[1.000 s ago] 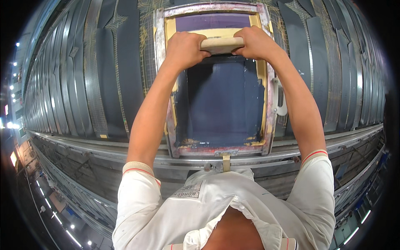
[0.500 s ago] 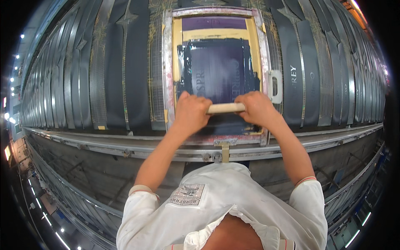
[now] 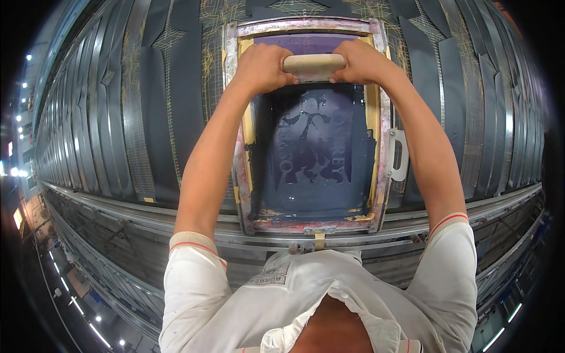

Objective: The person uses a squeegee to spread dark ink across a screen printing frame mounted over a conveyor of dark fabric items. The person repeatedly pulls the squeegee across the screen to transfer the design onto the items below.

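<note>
Both my hands grip the ends of a squeegee (image 3: 313, 66) with a pale wooden handle, at the far end of a screen printing frame (image 3: 238, 176). My left hand (image 3: 263, 67) is wrapped round its left end, my right hand (image 3: 362, 62) round its right end. The squeegee's blade lies mostly hidden below the handle. Nearer to me, the mesh (image 3: 312, 141) carries dark ink, with a figure and lettering pattern showing through. Yellow tape (image 3: 372, 112) borders the mesh inside the frame. A white handle (image 3: 398, 155) is fixed to the frame's right side.
Dark grey cut fabric panels (image 3: 156, 112) lie in rows on the long table to both sides, with yellow-lined strips (image 3: 136, 117) between them. A metal rail (image 3: 441, 226) runs along the table's near edge, and the frame's metal catch (image 3: 321, 231) meets it.
My hands have pushed the squeegee from the frame's near part to its far end, arms now stretched out. The mesh pattern near me has come into sight.
</note>
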`<state>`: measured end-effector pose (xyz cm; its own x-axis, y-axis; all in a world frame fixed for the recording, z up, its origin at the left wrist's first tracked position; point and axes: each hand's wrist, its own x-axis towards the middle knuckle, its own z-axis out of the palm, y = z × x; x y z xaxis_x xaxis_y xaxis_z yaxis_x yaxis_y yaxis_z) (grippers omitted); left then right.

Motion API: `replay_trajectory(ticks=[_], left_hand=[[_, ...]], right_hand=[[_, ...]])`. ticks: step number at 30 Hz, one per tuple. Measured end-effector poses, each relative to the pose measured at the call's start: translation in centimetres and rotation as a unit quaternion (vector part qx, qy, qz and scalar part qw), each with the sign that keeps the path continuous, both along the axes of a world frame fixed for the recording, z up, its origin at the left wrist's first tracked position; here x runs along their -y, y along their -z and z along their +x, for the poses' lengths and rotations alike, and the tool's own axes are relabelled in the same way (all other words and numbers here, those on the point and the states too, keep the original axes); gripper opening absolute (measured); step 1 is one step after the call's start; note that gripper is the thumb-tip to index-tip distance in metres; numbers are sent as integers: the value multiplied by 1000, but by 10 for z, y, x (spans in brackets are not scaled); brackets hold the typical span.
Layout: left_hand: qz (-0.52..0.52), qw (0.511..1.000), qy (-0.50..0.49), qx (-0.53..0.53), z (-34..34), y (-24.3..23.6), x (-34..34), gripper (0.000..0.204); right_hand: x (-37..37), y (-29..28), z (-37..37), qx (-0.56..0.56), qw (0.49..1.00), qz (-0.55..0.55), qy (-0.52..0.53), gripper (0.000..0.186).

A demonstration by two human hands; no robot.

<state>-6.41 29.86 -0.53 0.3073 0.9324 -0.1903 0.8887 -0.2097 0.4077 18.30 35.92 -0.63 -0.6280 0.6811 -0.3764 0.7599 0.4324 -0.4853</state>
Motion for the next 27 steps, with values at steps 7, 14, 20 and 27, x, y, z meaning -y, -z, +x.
replay_trajectory(ticks=[7,14,20,27], left_hand=[[38,999,-4,15,15,-3,78,36],[108,992,38,53,39,10,267,22],[162,986,18,35,45,7,307,31],[165,986,17,10,52,11,327,28]], right_hand=[[83,6,18,-33,996,79,-6,32],[275,-4,43,0,999,38,17,33],[260,-33,75,-165,958,40,233,69],[180,65,148,-123,859,198,457,28]])
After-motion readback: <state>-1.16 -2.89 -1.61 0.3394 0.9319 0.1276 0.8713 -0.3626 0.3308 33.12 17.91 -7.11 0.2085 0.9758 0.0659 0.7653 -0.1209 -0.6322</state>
